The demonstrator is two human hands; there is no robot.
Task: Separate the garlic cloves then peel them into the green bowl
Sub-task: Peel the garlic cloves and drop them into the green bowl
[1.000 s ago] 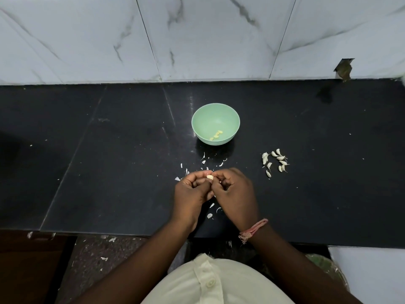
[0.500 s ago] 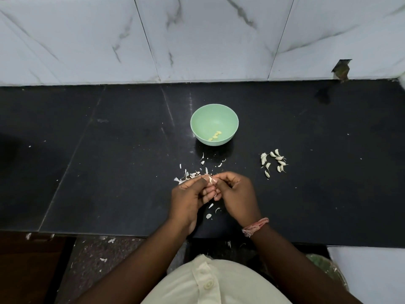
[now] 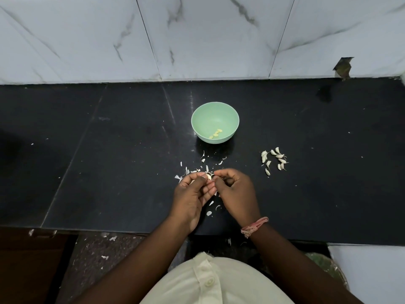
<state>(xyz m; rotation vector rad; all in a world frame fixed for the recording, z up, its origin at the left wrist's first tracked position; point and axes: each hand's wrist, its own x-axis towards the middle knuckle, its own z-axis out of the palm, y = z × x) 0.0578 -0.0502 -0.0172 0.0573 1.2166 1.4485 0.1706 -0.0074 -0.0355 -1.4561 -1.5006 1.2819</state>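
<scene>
Peeling mid-counter near its front edge: your left hand (image 3: 192,194) fingers now pinch the clove (image 3: 208,177), right hand (image 3: 237,190) fingertips clamp loosened skin, more bare clove showing than before, so green bowl (image 3: 215,125) drop is close.

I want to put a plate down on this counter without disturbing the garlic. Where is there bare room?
The black counter left of the green bowl is bare to its far end. The right end, beyond the unpeeled cloves, is free too. It is crowded between bowl and hands, where peel scraps lie scattered.
</scene>
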